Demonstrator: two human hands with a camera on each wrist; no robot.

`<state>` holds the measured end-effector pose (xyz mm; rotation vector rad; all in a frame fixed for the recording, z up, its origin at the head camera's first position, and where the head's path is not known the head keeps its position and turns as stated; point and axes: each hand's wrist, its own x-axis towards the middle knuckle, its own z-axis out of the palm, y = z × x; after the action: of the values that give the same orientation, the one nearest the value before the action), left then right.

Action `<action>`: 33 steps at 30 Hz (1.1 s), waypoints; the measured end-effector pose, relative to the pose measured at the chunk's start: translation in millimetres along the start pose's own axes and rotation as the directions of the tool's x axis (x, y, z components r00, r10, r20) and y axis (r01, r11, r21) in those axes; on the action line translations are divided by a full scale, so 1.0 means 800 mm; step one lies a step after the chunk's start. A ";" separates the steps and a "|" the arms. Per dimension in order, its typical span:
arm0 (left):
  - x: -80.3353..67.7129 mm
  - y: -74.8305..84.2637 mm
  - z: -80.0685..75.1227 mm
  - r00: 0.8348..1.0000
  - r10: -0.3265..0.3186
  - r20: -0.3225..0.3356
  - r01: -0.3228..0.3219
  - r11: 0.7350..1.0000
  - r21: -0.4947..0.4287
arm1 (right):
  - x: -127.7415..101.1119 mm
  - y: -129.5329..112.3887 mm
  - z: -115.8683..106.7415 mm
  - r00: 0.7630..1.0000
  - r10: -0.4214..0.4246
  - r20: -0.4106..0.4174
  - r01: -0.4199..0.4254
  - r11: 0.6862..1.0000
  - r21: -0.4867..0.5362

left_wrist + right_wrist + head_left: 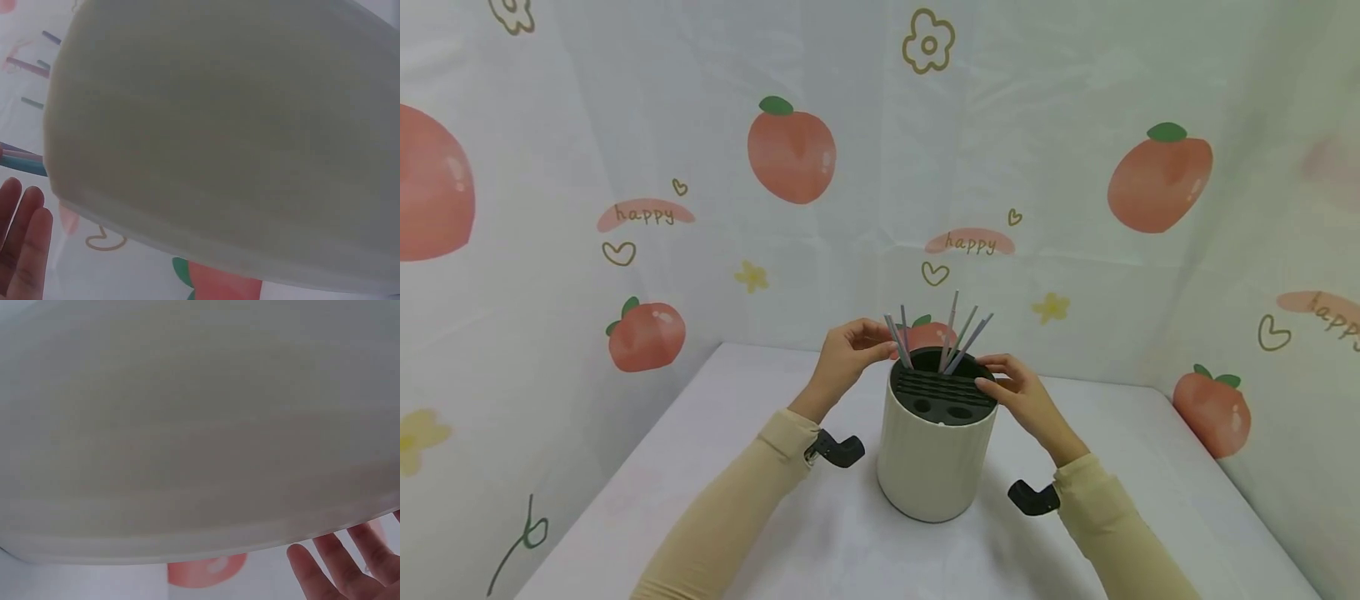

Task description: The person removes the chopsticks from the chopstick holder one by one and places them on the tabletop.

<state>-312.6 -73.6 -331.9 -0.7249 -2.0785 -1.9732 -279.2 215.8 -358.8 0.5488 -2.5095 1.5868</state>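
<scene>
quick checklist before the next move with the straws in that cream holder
1. Holder upright on the white table: ok.
2. Straws seated in the open part of the black insert, leaning and fanned out, none fallen on the table: ok.
3. Left hand at the left-most straws: fingers touch them by the rim; whether they pinch one, cannot tell.
4. Right hand steadying the holder: fingers rest on the right rim: ok.
5. Two round holes and the slots in the insert free: ok.
6. Wrist views useful: not ok, the holder wall fills both.
</scene>
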 end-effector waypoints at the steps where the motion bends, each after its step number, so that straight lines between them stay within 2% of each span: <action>1: 0.000 -0.001 0.000 1.000 -0.001 -0.002 0.001 1.000 -0.010 | 0.000 0.000 0.000 1.000 0.001 0.000 -0.001 1.000 0.001; 15: -0.002 0.001 0.003 1.000 -0.020 -0.014 0.019 0.998 -0.068 | 0.002 0.005 0.004 0.999 0.038 0.007 -0.039 0.999 0.028; 24: 0.001 0.005 0.004 1.000 0.019 -0.006 -0.019 0.997 -0.075 | 0.001 0.006 0.004 0.999 0.035 0.003 -0.036 0.999 0.029; 29: 0.010 0.021 -0.001 0.998 0.065 -0.021 -0.066 0.997 -0.051 | 0.001 0.006 0.003 0.999 0.032 -0.003 -0.032 0.999 0.028; 33: 0.023 0.049 -0.010 0.990 0.130 -0.051 -0.134 0.987 -0.088 | -0.001 0.005 0.002 0.999 0.032 -0.003 -0.032 0.999 0.032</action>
<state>-311.9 -77.6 -287.8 -0.8053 -1.8739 -2.0030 -280.1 216.1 -362.6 0.5114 -2.5071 1.6395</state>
